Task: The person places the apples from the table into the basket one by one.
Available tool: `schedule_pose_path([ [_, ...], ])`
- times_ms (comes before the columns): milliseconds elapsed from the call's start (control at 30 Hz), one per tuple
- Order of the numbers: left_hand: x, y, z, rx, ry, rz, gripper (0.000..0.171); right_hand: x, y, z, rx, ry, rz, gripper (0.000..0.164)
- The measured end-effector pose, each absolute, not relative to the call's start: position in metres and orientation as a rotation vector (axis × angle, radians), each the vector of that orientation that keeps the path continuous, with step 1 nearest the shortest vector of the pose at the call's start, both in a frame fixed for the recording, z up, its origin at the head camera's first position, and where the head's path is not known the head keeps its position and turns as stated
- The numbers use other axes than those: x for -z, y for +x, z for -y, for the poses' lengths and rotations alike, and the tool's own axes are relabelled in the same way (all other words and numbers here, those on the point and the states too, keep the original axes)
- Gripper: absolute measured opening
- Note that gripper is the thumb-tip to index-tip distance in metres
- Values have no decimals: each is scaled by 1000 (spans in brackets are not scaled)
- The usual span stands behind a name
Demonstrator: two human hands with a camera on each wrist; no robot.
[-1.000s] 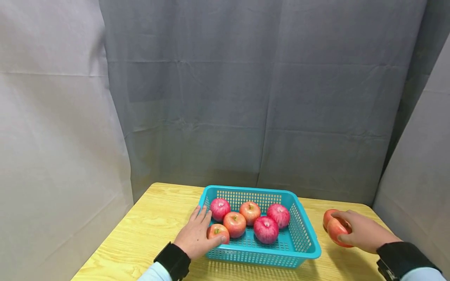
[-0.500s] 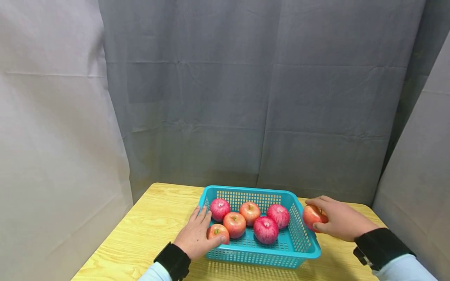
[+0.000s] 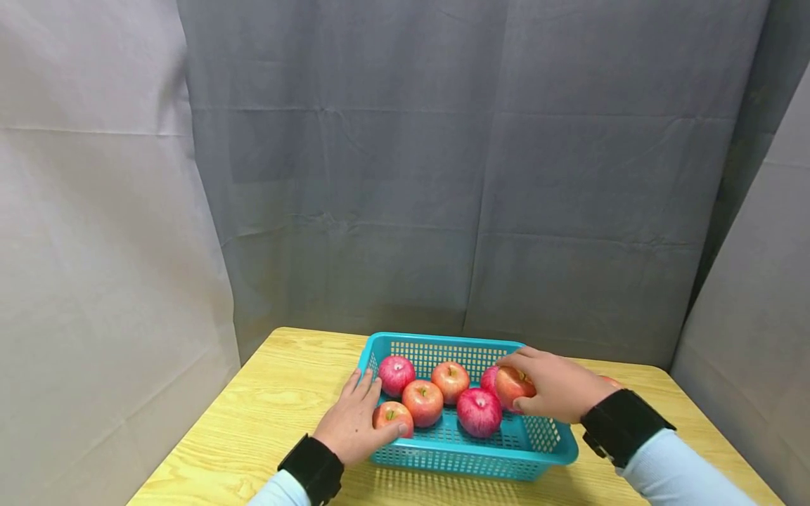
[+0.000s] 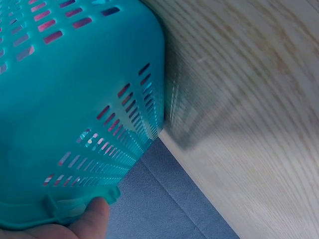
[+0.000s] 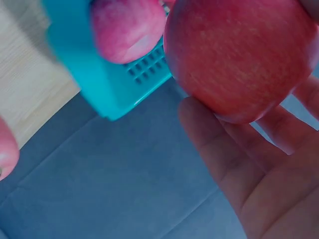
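Observation:
My right hand [image 3: 560,385] holds a red-orange apple [image 3: 514,386] over the right part of a turquoise plastic basket [image 3: 468,464]. In the right wrist view its fingers curve round the held apple [image 5: 239,55], which hides part of the view. Below it a deep pink apple [image 3: 489,379] is partly covered. My left hand [image 3: 354,427] rests with spread, straight fingers on the basket's left front corner, its thumb beside a pale red apple [image 3: 394,418]. In the left wrist view a fingertip [image 4: 94,216] touches the basket's rim [image 4: 30,219].
Several other red and pink apples lie in the basket, among them a striped pink one [image 3: 479,412]. Another apple [image 3: 612,382] shows on the wooden table [image 3: 266,414] behind my right wrist. A grey cloth [image 3: 380,176] hangs behind the table.
My right hand has lifted an apple from the table's right side and carried it left, over the basket's right rim. My left hand and the basket stay put.

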State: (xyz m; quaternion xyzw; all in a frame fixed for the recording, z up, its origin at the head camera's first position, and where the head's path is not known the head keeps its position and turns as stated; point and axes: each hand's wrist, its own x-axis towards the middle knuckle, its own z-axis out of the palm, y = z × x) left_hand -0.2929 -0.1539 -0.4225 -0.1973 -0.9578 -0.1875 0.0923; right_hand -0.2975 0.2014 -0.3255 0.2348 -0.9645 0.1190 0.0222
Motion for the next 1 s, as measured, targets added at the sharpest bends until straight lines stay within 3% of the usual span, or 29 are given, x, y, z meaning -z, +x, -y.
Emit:
schedule_pose_path([
  [1000, 423, -291, 153, 572, -587, 2856, 97, 342, -308, -119, -249, 964, 3019, 57],
])
